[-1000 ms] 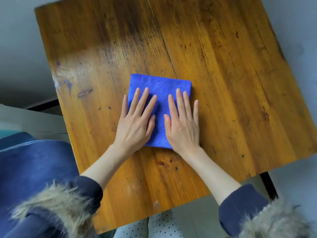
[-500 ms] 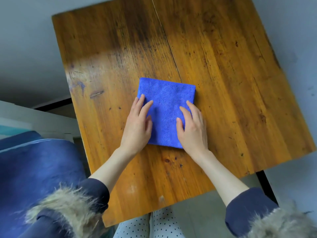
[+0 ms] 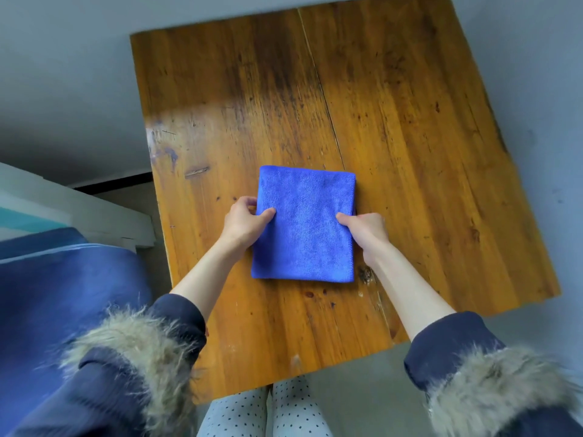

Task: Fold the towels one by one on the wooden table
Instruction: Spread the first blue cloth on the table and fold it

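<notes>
The folded blue towel (image 3: 304, 223) lies on the wooden table (image 3: 410, 137); left hand (image 3: 244, 222) and right hand (image 3: 366, 230) pinch its side edges. Lifting both sides evenly should keep the layers aligned.

Left hand (image 3: 244, 220) and right hand (image 3: 366, 228) bare, no rings, no watch. Forearms bare below pushed-up cuffs. Left sleeve (image 3: 176, 313) and right sleeve (image 3: 448, 342) dark navy, smooth fabric. Shaggy grey-brown fur trim (image 3: 132, 345) on jacket, on both sides. Legs in pale trousers (image 3: 268, 414) with small dark polka dots.
</notes>
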Demonstrator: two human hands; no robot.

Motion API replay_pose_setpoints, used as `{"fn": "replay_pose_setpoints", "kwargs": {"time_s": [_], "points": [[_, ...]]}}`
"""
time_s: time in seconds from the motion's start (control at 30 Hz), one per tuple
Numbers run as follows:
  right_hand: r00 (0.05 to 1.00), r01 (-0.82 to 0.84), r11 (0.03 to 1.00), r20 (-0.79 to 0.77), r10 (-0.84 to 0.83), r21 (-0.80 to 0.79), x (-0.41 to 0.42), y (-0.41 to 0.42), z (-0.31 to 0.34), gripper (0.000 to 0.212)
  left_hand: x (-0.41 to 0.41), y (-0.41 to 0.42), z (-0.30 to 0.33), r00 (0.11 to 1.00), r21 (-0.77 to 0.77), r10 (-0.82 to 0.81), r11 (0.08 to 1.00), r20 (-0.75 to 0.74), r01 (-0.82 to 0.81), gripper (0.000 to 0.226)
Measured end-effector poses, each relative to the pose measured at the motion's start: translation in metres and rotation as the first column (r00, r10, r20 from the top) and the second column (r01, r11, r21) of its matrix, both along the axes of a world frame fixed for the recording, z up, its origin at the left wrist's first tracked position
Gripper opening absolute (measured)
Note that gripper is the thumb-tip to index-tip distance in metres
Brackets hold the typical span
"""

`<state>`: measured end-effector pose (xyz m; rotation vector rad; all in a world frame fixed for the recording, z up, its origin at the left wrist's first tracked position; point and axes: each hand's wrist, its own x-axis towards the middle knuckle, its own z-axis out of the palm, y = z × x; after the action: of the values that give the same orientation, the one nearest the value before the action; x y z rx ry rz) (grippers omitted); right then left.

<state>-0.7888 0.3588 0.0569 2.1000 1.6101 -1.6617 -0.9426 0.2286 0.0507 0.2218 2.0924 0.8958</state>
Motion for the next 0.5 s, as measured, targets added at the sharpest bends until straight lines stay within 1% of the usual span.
{"fn": "replay_pose_setpoints", "kwargs": {"time_s": [0.07, 0.23, 0.3, 0.4, 0.5], "points": [[1.000, -0.030, 0.999, -0.003, 0.030, -0.038, 0.002, -0.003, 0.002, 0.018, 0.000, -0.006, 0.000, 0.999, -0.020, -0.003, 1.000, 0.032, 0.004, 0.026], [0.988, -0.140, 0.990, -0.071, 0.139, -0.008, 0.003, -0.013, 0.014, 0.024, 0.004, -0.021, 0.010, 0.985, -0.025, 0.082, 0.997, 0.151, -0.080, 0.025], [0.979, -0.178, 0.984, -0.108, 0.175, -0.016, 0.003, -0.019, 0.025, 0.027, 0.007, -0.030, 0.019, 0.977, -0.003, 0.117, 0.993, 0.176, -0.119, 0.024], [0.956, -0.248, 0.967, -0.176, 0.237, -0.049, -0.005, -0.025, 0.050, 0.022, 0.007, -0.046, 0.045, 0.965, 0.047, 0.179, 0.980, 0.190, -0.191, 0.023], [0.918, -0.336, 0.939, -0.248, 0.311, -0.067, -0.023, -0.032, 0.079, 0.024, 0.003, -0.071, 0.077, 0.940, 0.109, 0.280, 0.947, 0.193, -0.304, 0.023]]}}
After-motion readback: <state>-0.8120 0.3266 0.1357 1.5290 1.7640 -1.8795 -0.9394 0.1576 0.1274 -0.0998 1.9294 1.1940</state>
